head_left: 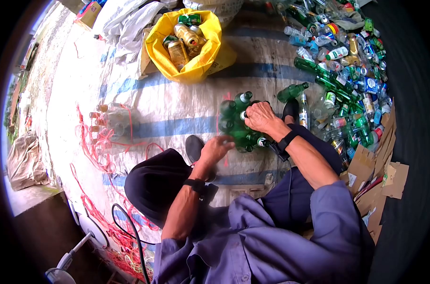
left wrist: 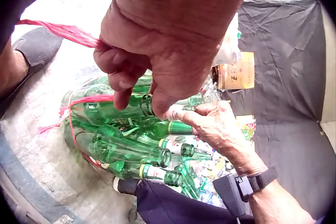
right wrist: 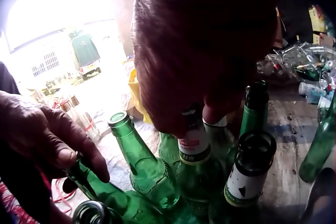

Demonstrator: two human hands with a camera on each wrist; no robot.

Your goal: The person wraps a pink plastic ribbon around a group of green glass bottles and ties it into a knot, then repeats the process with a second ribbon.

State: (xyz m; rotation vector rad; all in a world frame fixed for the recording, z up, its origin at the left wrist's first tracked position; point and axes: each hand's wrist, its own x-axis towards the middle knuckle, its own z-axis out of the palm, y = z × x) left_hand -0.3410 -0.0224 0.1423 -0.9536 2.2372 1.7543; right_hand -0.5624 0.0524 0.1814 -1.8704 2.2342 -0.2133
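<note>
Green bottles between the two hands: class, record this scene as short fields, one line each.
Green bottles: upright, clustered closely
Pink string: across the cluster's side
Right hand: grip on a white-labelled neck
Left hand: fingers curled beside a bottle neck; firm hold unclear
Yellow bag: open, holding cans
Mixed pile: bottles and other containers, to the person's right

R hand (head_left: 262, 117) grips a neck in a clump of green bottles (head_left: 228, 125) on a blue/white striped sheet (head_left: 177, 128); L hand (head_left: 217, 149), a bit blurry, is at the clump's near L edge, contact unclear. Yellow bag (head_left: 196, 75) w/ cans (head_left: 179, 54) is up top, clear bottles (head_left: 117, 119) & tangled pink string (head_left: 120, 246) off L, mixed bottle/can heap (head_left: 350, 71) on R, nr cardboard (head_left: 364, 163).
</note>
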